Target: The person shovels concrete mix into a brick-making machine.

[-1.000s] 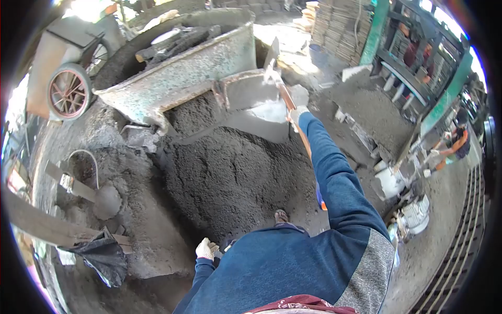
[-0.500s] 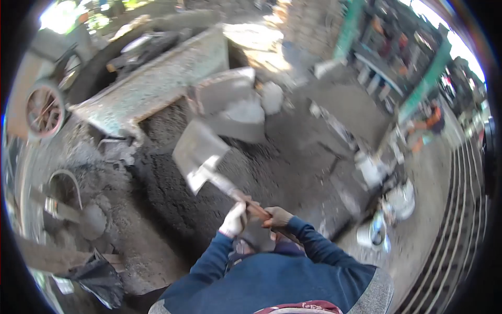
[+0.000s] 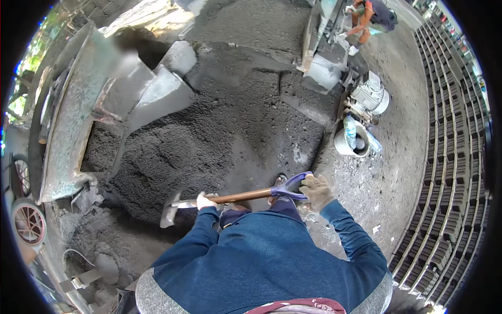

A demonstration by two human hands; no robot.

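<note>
A shovel (image 3: 246, 196) with a wooden shaft and a purple D-shaped handle lies across the front of my body. My left hand (image 3: 205, 200), in a pale glove, is wrapped round the shaft low down, close to the metal blade. At the other end my right hand (image 3: 316, 192), in a tan glove, grips the D-handle. The blade (image 3: 169, 212) is seen nearly edge-on, at the near edge of a heap of dark, damp, grainy mix (image 3: 172, 152). My sandalled foot (image 3: 281, 180) shows beneath the handle.
Left of the heap stands a worn greenish metal trough (image 3: 70, 120), with a wheel (image 3: 29, 222) nearby. On the right are an electric motor (image 3: 370, 96) and a white bucket (image 3: 351, 144) holding a bottle. Racks of grey blocks (image 3: 449, 172) line the far right. Another person (image 3: 368, 18) bends at the back.
The shovel's blade has swung down and back toward my left side, from out over the heap. My hands have spread apart along the shovel, and the view has turned right.
</note>
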